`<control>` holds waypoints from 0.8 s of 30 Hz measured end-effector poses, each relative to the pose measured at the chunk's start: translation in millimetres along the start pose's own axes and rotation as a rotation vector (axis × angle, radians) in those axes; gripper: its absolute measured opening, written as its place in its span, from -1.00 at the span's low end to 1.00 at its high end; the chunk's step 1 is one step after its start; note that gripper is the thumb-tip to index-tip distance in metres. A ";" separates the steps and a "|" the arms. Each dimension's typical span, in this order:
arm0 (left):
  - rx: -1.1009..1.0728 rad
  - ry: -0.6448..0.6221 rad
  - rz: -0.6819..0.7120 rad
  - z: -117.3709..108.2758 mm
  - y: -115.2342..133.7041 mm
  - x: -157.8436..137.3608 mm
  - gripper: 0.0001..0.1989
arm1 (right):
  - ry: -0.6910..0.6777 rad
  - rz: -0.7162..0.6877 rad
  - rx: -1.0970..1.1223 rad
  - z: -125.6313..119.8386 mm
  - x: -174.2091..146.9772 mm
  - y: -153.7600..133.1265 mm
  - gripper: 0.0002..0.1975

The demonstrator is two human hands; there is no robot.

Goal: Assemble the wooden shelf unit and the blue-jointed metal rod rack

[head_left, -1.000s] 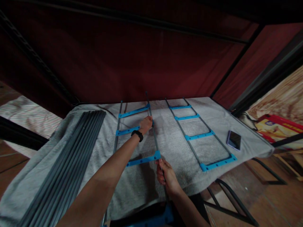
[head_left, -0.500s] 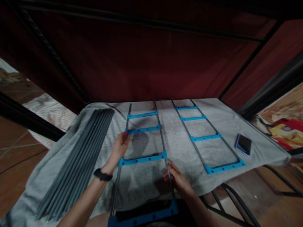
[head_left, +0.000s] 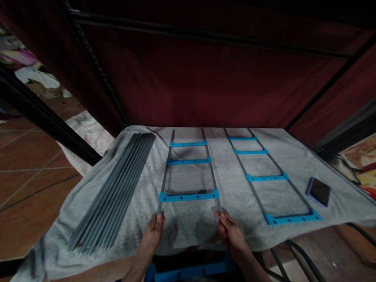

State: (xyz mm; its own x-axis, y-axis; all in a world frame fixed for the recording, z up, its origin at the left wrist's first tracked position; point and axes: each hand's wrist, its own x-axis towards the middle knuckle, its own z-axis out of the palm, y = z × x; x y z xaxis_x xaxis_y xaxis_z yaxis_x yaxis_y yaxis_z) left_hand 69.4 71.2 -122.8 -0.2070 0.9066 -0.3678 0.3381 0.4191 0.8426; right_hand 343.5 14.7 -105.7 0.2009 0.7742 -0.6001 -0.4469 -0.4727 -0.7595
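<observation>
In front of me lies a ladder-like frame of two grey rods joined by blue perforated crosspieces (head_left: 189,196). My left hand (head_left: 153,231) is closed around its left rod (head_left: 165,176), just below a crosspiece. On the other side, my right hand (head_left: 230,232) grips the right rod (head_left: 213,176) at about the same height. The frame's nearest blue crosspiece (head_left: 190,273) sits close to my body, past the table edge, partly in shadow. A second frame of the same kind (head_left: 267,178) rests to the right, touched by neither hand.
A bundle of loose grey rods (head_left: 117,188) lies on the left of the grey cloth (head_left: 188,221) covering the table. A phone (head_left: 319,192) is near the right edge. Dark red panels (head_left: 205,86) with black bars rise behind the table. Black chair-like tubing (head_left: 305,258) stands at lower right.
My left hand has moved from the second crosspiece down the left rod, nearer to me. My right hand still grips the right rod. The view has shifted, so everything appears farther right.
</observation>
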 end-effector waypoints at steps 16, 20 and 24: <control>-0.553 -0.346 -0.296 -9.1 8.6 -20.3 -0.37 | 0.244 -0.358 -0.379 -29.2 23.6 6.0 -0.44; -0.617 -0.408 -0.305 -12.4 2.5 -39.3 -0.47 | 0.198 -0.605 -0.544 -6.9 36.6 -16.6 -0.55; -0.637 -0.386 -0.268 -6.4 -3.1 -45.6 -0.51 | -0.111 -0.498 -0.468 71.4 75.5 -43.4 -0.72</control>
State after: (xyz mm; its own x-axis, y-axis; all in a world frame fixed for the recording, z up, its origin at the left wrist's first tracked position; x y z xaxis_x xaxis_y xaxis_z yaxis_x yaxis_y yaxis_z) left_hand 71.9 28.3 -106.2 0.1652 0.7807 -0.6026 -0.2930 0.6223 0.7259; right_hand 315.9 123.7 -100.1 0.1833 0.9728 -0.1417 0.1041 -0.1625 -0.9812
